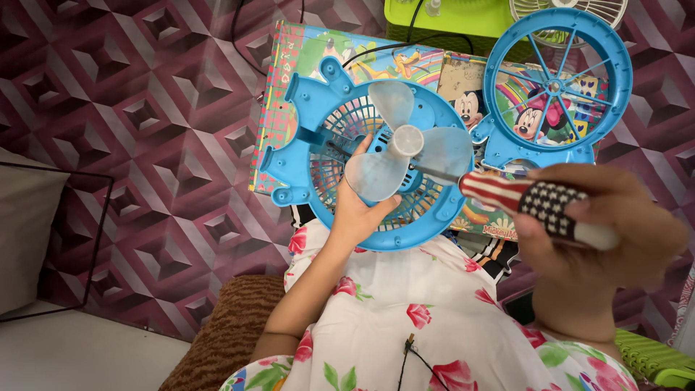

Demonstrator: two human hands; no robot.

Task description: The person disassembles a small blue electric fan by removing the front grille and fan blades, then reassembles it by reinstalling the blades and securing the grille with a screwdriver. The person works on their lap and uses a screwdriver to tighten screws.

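In the head view, the left hand [356,210] is reaching up from six o'clock to the middle of the frame, its grip grasping the round blue plastic fan housing with grille [340,156], thumb and fingers lying against the pale translucent three-bladed propeller [405,148]. The right hand [604,224], at about four o'clock from that propeller, is clenching its grip around the striped and checked handle of a screwdriver [539,203], pointing it toward the propeller hub. At one o'clock, the round blue plastic front guard with thin spokes [557,87] is lying on a colourful cartoon-printed board [304,51].
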